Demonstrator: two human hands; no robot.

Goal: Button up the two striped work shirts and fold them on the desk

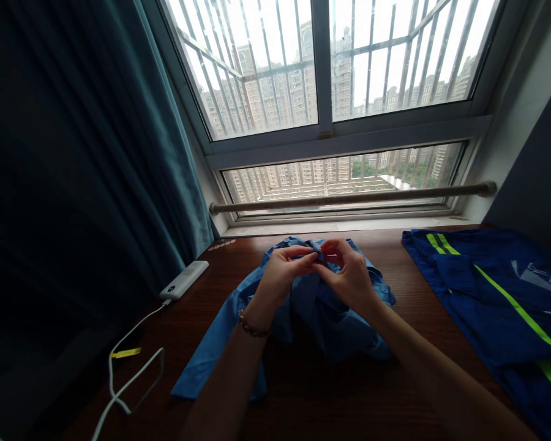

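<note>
A light blue shirt (310,312) lies bunched on the dark wooden table, one sleeve stretched toward the lower left. My left hand (287,269) pinches a fold of its cloth between thumb and fingertips. Close beside it, my right hand (346,272) grips the same part from the other side, and the fingertips of both hands nearly meet. Whatever small detail lies between the fingers is too hidden to make out. A beaded bracelet (253,327) circles my left wrist.
Dark blue clothing (468,294) with yellow-green stripes lies on the right. At the left, a white power bank (184,280) with a white cable (112,373) rests near the curtain (165,153). Behind the table (239,248) runs a metal rail (353,199) before the window.
</note>
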